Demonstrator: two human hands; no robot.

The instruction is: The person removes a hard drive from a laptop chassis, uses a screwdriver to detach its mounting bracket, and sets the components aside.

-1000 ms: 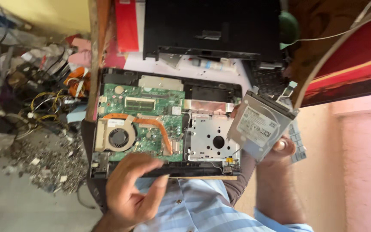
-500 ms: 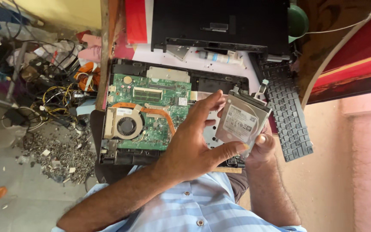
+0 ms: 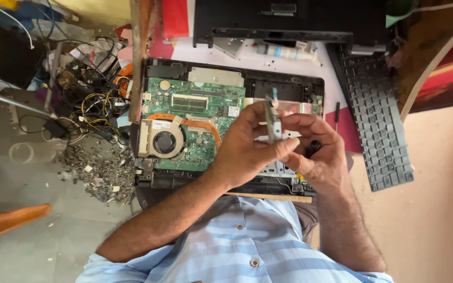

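An opened laptop base (image 3: 153, 181) lies in front of me, its green circuit board (image 3: 197, 107) and round cooling fan (image 3: 164, 142) exposed. Above its right half I hold a flat silver drive (image 3: 272, 121) turned edge-on to the camera. My left hand (image 3: 247, 145) pinches the drive from the left. My right hand (image 3: 318, 152) grips it from the right, and a dark tool handle (image 3: 313, 148) shows under its fingers. The drive bay below is mostly hidden by both hands.
A detached black keyboard (image 3: 381, 123) lies to the right, a thin screwdriver (image 3: 336, 112) beside it. A black laptop lid (image 3: 289, 21) and a white tube (image 3: 284, 51) sit at the top. Tangled cables (image 3: 87, 102) and a pile of small scrap (image 3: 98, 170) cover the floor at left.
My left hand rose from the laptop's near edge to the drive and took hold of it. The drive turned from flat-on to edge-on and moved left over the base.
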